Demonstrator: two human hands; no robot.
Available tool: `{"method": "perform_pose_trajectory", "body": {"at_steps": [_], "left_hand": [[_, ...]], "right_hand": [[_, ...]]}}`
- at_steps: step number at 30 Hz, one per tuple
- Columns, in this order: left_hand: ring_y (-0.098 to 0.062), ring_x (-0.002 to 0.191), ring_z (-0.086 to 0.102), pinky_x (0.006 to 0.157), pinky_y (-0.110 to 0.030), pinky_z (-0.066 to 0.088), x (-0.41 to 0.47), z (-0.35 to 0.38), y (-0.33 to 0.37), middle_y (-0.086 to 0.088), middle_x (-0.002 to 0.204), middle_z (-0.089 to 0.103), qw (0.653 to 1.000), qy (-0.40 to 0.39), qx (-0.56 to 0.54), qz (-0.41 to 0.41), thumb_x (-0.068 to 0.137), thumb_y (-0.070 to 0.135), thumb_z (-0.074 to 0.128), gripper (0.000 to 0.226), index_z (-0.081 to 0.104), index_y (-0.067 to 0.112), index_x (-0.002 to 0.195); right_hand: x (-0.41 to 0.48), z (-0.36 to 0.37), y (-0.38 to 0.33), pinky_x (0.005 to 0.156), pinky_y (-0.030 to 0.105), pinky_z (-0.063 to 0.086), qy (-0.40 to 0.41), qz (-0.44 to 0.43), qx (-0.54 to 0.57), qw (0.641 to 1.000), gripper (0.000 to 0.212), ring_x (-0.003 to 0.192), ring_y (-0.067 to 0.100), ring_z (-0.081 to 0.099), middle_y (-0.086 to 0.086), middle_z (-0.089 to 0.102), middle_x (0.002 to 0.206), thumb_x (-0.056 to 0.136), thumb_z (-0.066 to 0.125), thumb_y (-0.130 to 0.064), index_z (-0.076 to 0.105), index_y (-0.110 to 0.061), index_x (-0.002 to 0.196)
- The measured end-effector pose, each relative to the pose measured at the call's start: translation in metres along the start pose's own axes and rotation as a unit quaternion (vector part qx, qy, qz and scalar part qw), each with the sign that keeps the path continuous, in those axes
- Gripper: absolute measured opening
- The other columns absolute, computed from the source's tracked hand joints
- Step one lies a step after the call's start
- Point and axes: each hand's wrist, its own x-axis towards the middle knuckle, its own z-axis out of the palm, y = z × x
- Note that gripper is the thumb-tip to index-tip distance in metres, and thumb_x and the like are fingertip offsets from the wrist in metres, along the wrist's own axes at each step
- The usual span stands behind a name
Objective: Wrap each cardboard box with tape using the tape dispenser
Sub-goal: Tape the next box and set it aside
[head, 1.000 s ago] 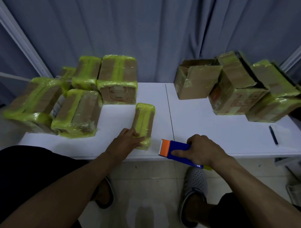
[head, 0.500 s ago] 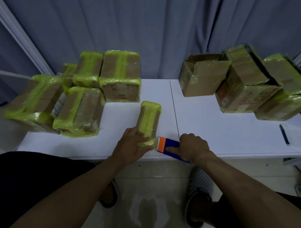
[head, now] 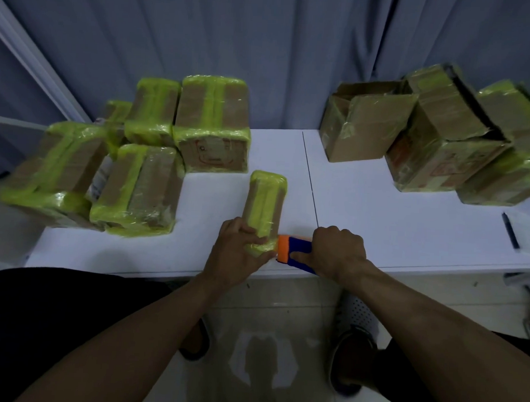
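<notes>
indoors, before grey curtains, a white bench bears taped boxes. left hand grips a small box at the near edge; right hand holds the tape dispenser touching it.

White table: the left end is taken up by a cluster of cardboard boxes wrapped in yellow-green tape, from the far edge almost to the near edge. The far right corner is blocked by a group of brown, partly taped cardboard boxes. A bare lane is left between the groups. It is closed at the near edge by a narrow tape-wrapped box, the left hand, a blue-and-orange tape dispenser and the right hand. Bare surface is left right of these, as far as a dark pen near the right edge.
</notes>
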Motion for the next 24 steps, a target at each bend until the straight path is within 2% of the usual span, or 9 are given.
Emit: {"method": "perform_pose_trajectory", "body": {"at_steps": [4, 8, 10, 12, 14, 15, 18, 20, 24], "left_hand": [[-0.014, 0.109, 0.048, 0.083, -0.031, 0.053, -0.001, -0.002, 0.009, 0.011, 0.104, 0.047, 1.000, 0.004, 0.017, 0.009, 0.067, 0.047, 0.088, 0.036, 0.072, 0.024, 0.089], [-0.011, 0.108, 0.044, 0.070, -0.030, 0.052, -0.003, -0.005, 0.015, 0.009, 0.106, 0.047, 0.996, 0.006, 0.085, 0.014, 0.059, 0.065, 0.084, 0.057, 0.066, 0.022, 0.091], [-0.017, 0.118, 0.043, 0.073, -0.037, 0.056, -0.001, -0.003, 0.015, 0.002, 0.119, 0.050, 0.995, 0.008, 0.095, 0.014, 0.061, 0.059, 0.086, 0.061, 0.062, 0.020, 0.101], [-0.027, 0.136, 0.033, 0.089, -0.044, 0.054, -0.002, 0.000, 0.016, -0.007, 0.140, 0.041, 0.994, 0.007, 0.113, 0.006, 0.066, 0.046, 0.087, 0.074, 0.053, 0.019, 0.125], [-0.029, 0.147, 0.017, 0.104, -0.039, 0.038, -0.003, 0.001, 0.016, -0.008, 0.157, 0.021, 0.993, -0.016, 0.096, -0.071, 0.066, 0.040, 0.085, 0.102, 0.030, 0.018, 0.149], [-0.026, 0.146, 0.018, 0.106, -0.036, 0.035, -0.004, 0.000, 0.017, -0.008, 0.158, 0.018, 0.989, -0.030, 0.071, -0.123, 0.065, 0.041, 0.085, 0.111, 0.021, 0.016, 0.153], [-0.022, 0.121, 0.050, 0.089, -0.028, 0.044, -0.001, -0.007, 0.018, -0.008, 0.137, 0.045, 0.980, -0.035, 0.047, -0.190, 0.061, 0.043, 0.086, 0.100, 0.037, 0.015, 0.144], [-0.020, 0.109, 0.056, 0.084, -0.029, 0.048, 0.002, -0.015, 0.017, -0.003, 0.129, 0.052, 0.978, -0.064, 0.037, -0.194, 0.057, 0.046, 0.084, 0.093, 0.047, 0.018, 0.137], [-0.021, 0.123, 0.054, 0.101, -0.037, 0.047, 0.010, -0.027, 0.006, 0.001, 0.137, 0.052, 0.975, -0.134, 0.058, -0.167, 0.051, 0.065, 0.074, 0.102, 0.045, 0.027, 0.141]], "right_hand": [[-0.003, 0.004, -0.001, 0.080, 0.034, 0.044, 0.009, -0.009, -0.030, 0.999, 0.061, 0.109, 0.026, 0.065, 0.005, 0.065, 0.120, 0.094, 0.051, -0.070, 0.061, -0.016, 0.122], [-0.004, -0.001, 0.006, 0.071, 0.031, 0.043, -0.023, 0.034, 0.045, 0.998, 0.059, 0.088, 0.023, 0.063, 0.002, 0.060, 0.093, 0.091, 0.051, -0.074, 0.056, -0.016, 0.097], [-0.007, -0.004, 0.010, 0.069, 0.031, 0.043, -0.022, 0.050, 0.065, 0.996, 0.060, 0.077, 0.020, 0.056, -0.002, 0.053, 0.082, 0.089, 0.054, -0.076, 0.051, -0.016, 0.087], [-0.010, -0.008, 0.017, 0.064, 0.031, 0.044, -0.017, 0.066, 0.093, 0.993, 0.064, 0.068, 0.018, 0.053, -0.002, 0.050, 0.075, 0.086, 0.055, -0.078, 0.049, -0.015, 0.078], [-0.014, -0.010, 0.024, 0.061, 0.031, 0.044, -0.016, 0.074, 0.117, 0.990, 0.065, 0.065, 0.018, 0.054, 0.000, 0.053, 0.074, 0.084, 0.055, -0.081, 0.048, -0.017, 0.074], [-0.016, -0.012, 0.026, 0.061, 0.032, 0.046, -0.014, 0.075, 0.124, 0.989, 0.066, 0.065, 0.018, 0.056, 0.001, 0.055, 0.074, 0.083, 0.056, -0.082, 0.049, -0.017, 0.074], [-0.023, -0.017, 0.031, 0.063, 0.034, 0.052, -0.002, 0.067, 0.155, 0.986, 0.070, 0.065, 0.019, 0.062, 0.003, 0.061, 0.073, 0.080, 0.055, -0.084, 0.055, -0.014, 0.075], [-0.027, -0.023, 0.033, 0.066, 0.037, 0.056, 0.007, 0.060, 0.183, 0.981, 0.072, 0.064, 0.019, 0.064, 0.003, 0.064, 0.071, 0.080, 0.055, -0.084, 0.060, -0.013, 0.077], [-0.030, -0.033, 0.032, 0.071, 0.042, 0.062, 0.053, 0.048, 0.227, 0.971, 0.076, 0.061, 0.020, 0.066, 0.003, 0.065, 0.068, 0.079, 0.051, -0.087, 0.063, -0.011, 0.075]]}}
